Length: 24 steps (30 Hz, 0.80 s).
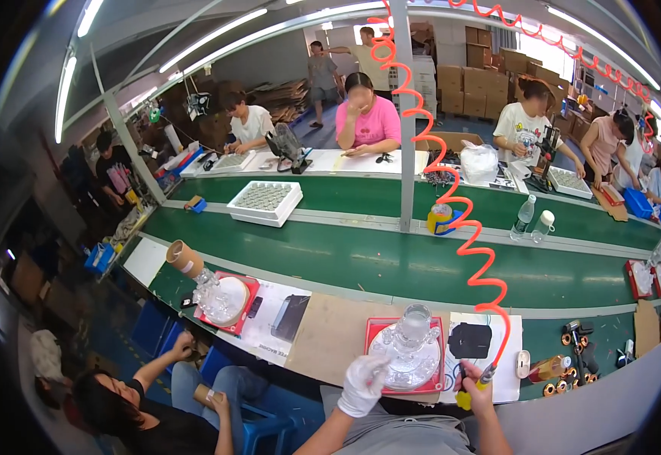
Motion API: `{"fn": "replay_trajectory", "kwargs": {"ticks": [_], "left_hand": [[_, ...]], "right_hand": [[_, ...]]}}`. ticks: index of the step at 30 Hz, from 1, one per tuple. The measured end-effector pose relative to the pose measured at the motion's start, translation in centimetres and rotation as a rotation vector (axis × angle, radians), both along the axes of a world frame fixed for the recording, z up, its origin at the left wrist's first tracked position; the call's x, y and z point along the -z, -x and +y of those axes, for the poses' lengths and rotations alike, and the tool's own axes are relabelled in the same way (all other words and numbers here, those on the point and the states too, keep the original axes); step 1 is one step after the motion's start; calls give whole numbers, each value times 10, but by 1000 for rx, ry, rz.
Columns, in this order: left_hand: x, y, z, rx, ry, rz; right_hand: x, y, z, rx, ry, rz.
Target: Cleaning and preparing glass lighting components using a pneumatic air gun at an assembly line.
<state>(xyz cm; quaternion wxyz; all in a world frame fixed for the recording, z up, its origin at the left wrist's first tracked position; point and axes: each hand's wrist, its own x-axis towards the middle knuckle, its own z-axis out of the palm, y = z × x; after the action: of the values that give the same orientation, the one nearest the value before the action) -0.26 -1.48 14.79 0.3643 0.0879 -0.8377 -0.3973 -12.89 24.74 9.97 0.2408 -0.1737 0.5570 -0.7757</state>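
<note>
My left hand (362,385), in a white glove, is beside the lower left of a clear, round, bulky plastic assembly (405,362). Its fingers look apart and reach to the edge of that piece; whether they touch it I cannot tell. The assembly sits in a red square tray (437,385), with a clear cylinder (416,322) standing up at its far side. My bare right hand (481,393) is closed round a yellow air gun (463,400), to the right of the tray. A red coiled hose (482,262) runs from the gun up to the ceiling.
A black flat piece (470,340) lies on white paper at right. Beyond are an amber bottle (549,368) and copper-coloured rings (562,387). A seated co-worker (148,409) is at left near a similar red tray (248,287). Across the green belt (346,262), a post (406,121) rises.
</note>
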Motion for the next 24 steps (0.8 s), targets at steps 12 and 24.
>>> {"fn": "replay_trajectory", "kwargs": {"ticks": [12, 24], "left_hand": [[-12, -2, 84, 872, -973, -367], [-37, -12, 34, 26, -1080, -183]], "right_hand": [[-24, -55, -34, -573, -538, 387], [-65, 3, -39, 66, 277, -231]]}}
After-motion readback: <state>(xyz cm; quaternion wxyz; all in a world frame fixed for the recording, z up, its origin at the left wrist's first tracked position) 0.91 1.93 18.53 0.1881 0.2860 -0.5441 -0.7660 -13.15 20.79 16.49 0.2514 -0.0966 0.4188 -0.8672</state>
